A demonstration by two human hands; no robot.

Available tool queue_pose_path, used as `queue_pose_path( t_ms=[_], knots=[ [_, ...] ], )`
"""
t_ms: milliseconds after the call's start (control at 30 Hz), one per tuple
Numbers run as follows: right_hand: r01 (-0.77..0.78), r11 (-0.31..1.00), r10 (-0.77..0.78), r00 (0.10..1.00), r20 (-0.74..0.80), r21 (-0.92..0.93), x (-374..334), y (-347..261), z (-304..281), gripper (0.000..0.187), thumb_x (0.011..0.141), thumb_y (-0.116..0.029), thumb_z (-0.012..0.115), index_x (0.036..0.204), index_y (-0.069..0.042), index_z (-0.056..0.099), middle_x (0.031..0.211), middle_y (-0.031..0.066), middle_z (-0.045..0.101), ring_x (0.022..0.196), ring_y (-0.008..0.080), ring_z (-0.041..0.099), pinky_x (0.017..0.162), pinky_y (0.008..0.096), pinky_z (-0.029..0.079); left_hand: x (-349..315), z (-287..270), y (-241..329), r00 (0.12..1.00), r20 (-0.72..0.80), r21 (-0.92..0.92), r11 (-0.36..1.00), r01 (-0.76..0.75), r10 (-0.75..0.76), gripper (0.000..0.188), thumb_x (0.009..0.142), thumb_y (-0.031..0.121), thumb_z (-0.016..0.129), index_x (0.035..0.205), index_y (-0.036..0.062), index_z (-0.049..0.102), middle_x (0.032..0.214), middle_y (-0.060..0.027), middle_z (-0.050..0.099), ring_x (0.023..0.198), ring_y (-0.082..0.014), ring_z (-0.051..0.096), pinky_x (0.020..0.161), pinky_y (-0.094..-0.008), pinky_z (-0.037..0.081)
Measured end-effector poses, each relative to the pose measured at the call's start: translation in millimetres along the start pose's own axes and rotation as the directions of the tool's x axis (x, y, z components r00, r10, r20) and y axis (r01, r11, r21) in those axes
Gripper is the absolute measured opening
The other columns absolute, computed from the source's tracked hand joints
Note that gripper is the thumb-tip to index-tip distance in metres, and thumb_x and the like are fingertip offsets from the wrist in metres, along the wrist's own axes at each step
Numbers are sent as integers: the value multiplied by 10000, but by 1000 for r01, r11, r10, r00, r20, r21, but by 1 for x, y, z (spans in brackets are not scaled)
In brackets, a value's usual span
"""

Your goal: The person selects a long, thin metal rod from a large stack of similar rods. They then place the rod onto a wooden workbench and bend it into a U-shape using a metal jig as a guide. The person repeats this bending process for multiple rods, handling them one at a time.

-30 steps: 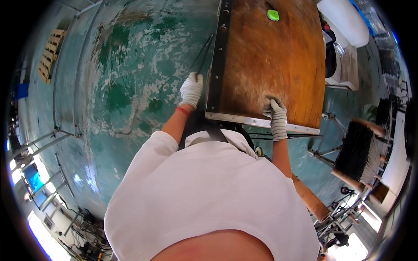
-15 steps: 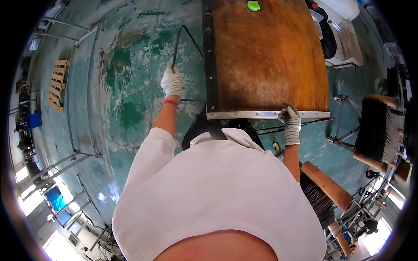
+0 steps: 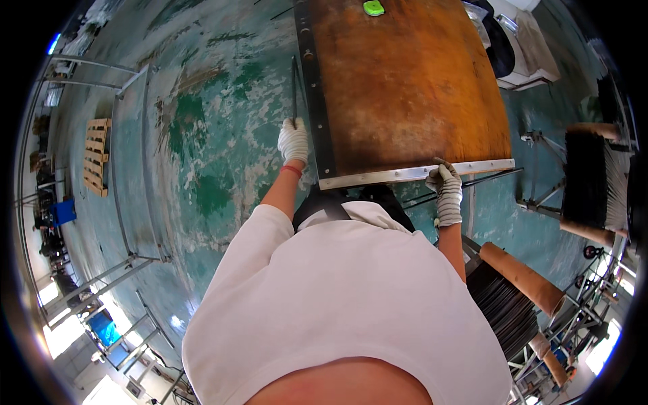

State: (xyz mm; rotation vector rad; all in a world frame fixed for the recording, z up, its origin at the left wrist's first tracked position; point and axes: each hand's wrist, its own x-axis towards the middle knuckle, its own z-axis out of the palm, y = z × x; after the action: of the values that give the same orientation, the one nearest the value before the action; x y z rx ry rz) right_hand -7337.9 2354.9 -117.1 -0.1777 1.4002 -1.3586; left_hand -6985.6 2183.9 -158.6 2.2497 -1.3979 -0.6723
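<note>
A white striped work glove covers my left hand [image 3: 293,140], which is closed around a thin dark metal rod [image 3: 294,84]. The rod stands up from the fist, just off the left side of a worktable with a worn orange-brown top [image 3: 412,88]. My right hand [image 3: 445,189], in a matching glove, is at the table's near edge, fingers curled over its silver metal strip [image 3: 378,177]. Whether those fingers also hold something thin cannot be made out. Dark thin bars [image 3: 489,177] run beneath that edge and pass behind the right hand.
A bright green tape measure [image 3: 373,8] lies on the tabletop's far part. Beside my right arm are a bundle of dark rods [image 3: 503,307] and a brown cardboard tube [image 3: 523,277]. A metal frame [image 3: 145,169] and a wooden pallet [image 3: 96,156] stand left on the worn green floor.
My left hand has moved right, closer to the table, and the bent rod has turned so its bend no longer shows wide. My right hand stays at the edge; the view has tilted slightly.
</note>
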Motion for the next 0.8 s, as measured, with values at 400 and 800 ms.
queue_pose_path(
  t_ms=[400,800],
  knots=[
    [65,993,-42,971,-236,94,-32,9,-67,204,884,-173,540,1048,-82,617,690,44,638,565,187,630,514,318,527,9,31,-13,987,83,-75,988,-133,139,487,806,412,602,1142,67,531,1098,-167,596,1026,-333,556,885,-406,424],
    [-5,992,-73,803,-591,-129,37,39,-123,342,785,-274,676,1042,-66,589,841,49,601,666,159,543,560,321,452,-125,45,151,346,261,-195,401,-895,901,350,768,198,638,1103,124,571,1182,-120,547,1135,-305,483,984,-395,369]
  ],
)
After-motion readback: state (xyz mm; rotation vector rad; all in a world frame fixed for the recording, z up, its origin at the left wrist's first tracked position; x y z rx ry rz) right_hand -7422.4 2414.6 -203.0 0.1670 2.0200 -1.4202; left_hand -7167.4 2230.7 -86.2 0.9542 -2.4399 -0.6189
